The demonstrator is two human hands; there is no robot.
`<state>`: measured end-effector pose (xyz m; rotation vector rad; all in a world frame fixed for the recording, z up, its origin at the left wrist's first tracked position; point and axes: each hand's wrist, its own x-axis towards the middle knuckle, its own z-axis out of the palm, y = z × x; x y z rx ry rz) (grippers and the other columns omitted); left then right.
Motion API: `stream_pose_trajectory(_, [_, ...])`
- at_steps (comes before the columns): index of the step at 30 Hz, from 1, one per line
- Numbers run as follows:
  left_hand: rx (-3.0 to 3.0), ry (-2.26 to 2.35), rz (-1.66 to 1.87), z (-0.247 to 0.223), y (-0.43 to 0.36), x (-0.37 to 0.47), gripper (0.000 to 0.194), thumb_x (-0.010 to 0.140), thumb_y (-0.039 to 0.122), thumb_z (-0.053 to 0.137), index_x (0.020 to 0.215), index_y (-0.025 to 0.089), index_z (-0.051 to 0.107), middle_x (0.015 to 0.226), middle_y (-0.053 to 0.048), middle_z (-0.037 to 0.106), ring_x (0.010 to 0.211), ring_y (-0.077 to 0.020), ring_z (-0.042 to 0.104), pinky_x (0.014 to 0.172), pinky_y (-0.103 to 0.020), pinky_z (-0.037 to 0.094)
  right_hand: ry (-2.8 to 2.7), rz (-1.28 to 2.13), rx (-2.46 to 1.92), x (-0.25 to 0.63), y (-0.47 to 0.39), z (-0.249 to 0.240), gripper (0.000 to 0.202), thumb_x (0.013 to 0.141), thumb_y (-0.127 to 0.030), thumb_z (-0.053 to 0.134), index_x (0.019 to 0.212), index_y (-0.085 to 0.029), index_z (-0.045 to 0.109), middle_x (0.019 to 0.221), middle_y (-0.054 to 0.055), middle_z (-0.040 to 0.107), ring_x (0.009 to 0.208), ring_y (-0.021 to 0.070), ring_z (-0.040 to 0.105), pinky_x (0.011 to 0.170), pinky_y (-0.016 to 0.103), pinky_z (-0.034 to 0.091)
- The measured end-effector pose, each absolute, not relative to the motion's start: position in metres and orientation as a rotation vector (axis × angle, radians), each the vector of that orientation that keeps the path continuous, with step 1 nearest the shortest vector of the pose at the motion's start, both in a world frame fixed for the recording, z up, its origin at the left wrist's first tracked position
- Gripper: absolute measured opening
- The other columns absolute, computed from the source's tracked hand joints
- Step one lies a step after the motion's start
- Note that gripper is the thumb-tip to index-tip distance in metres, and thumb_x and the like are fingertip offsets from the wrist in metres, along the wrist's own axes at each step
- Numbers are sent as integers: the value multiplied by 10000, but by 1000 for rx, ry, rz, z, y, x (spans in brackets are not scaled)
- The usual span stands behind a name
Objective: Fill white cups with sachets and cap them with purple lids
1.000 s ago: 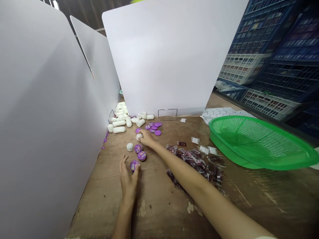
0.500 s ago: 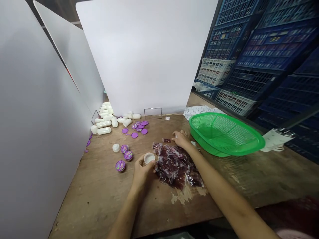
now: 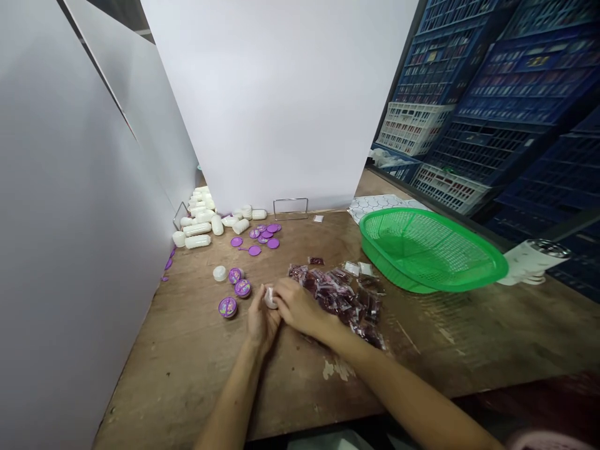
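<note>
My left hand (image 3: 260, 322) is wrapped round a small white cup (image 3: 270, 299) in front of the dark packets. Over the cup, the fingers of my right hand (image 3: 295, 306) are pressed together on a small white item at its mouth, too small to make out fully. A spread heap of dark red packets (image 3: 335, 294) lies just right of my hands. Left of them sit several cups with purple lids (image 3: 227, 307) and one small white cup (image 3: 219, 273). Loose purple lids (image 3: 273, 243) lie farther back. Two white packets (image 3: 365, 269) rest behind the heap.
A green basket (image 3: 431, 284) stands at the right, beside a white cylindrical object (image 3: 527, 261). White cup stacks (image 3: 197, 241) lie at the back left. White panels (image 3: 281, 112) rise behind and left of the table (image 3: 187, 375). Crates (image 3: 510, 94) are piled beyond.
My right hand has moved left from behind the dark packets to the cup in my left hand, uncovering the white packets. The cup has shifted slightly left, and the heap looks more spread out.
</note>
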<state>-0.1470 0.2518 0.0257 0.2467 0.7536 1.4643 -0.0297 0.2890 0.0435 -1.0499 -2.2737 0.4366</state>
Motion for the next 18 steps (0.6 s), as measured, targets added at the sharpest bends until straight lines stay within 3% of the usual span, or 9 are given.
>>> stream_pose_trajectory(2, [280, 769, 1530, 20, 251, -147, 239, 731, 303, 732, 770, 152, 550, 710, 28, 611, 634, -83, 595, 610, -184, 507, -2320, 419, -928, -47, 274, 41, 211, 811, -27, 480, 912, -138, 628, 923, 107, 653, 895, 211, 572, 823, 327, 452])
stream_pose_trajectory(5, [373, 802, 1416, 17, 249, -149, 285, 769, 393, 709, 819, 166, 544, 645, 36, 589, 476, -84, 533, 423, -178, 433, -2293, 662, -826, -44, 285, 45, 200, 827, -50, 476, 878, -155, 639, 886, 76, 668, 858, 187, 599, 793, 294, 464])
stream_pose_trajectory(8, [354, 806, 1357, 22, 249, -150, 320, 797, 448, 669, 900, 177, 535, 696, -5, 636, 416, -101, 518, 315, -173, 337, -2043, 855, -1119, -13, 327, 54, 188, 896, -151, 458, 913, -184, 643, 806, 27, 667, 749, 150, 613, 708, 247, 462])
stream_pose_trajectory(10, [323, 812, 1384, 27, 249, -150, 293, 820, 422, 649, 930, 176, 535, 775, -35, 666, 448, -111, 554, 316, -171, 346, -1874, 740, -1526, 14, 359, 54, 138, 857, -144, 512, 899, -186, 636, 788, 26, 660, 747, 153, 605, 697, 243, 444])
stream_pose_trajectory(12, [313, 817, 1388, 31, 250, -149, 273, 848, 412, 616, 945, 167, 544, 780, -44, 665, 461, -116, 566, 323, -175, 359, -1837, 696, -1674, 38, 383, 49, 70, 758, -103, 608, 770, -173, 612, 742, 43, 646, 751, 174, 594, 693, 253, 426])
stream_pose_trajectory(14, [295, 830, 1373, 32, 250, -150, 268, 869, 414, 585, 939, 158, 547, 744, -40, 653, 449, -114, 555, 328, -178, 359, -1845, 701, -1699, 52, 393, 42, 129, 705, -81, 635, 657, -175, 562, 675, 43, 620, 723, 180, 583, 673, 256, 415])
stream_pose_trajectory(18, [277, 848, 1372, 27, 251, -150, 285, 863, 433, 591, 933, 162, 537, 741, -38, 650, 471, -117, 557, 360, -185, 370, -1842, 763, -1624, 38, 371, 35, 93, 810, -157, 537, 732, -176, 583, 642, 11, 593, 621, 157, 567, 600, 247, 422])
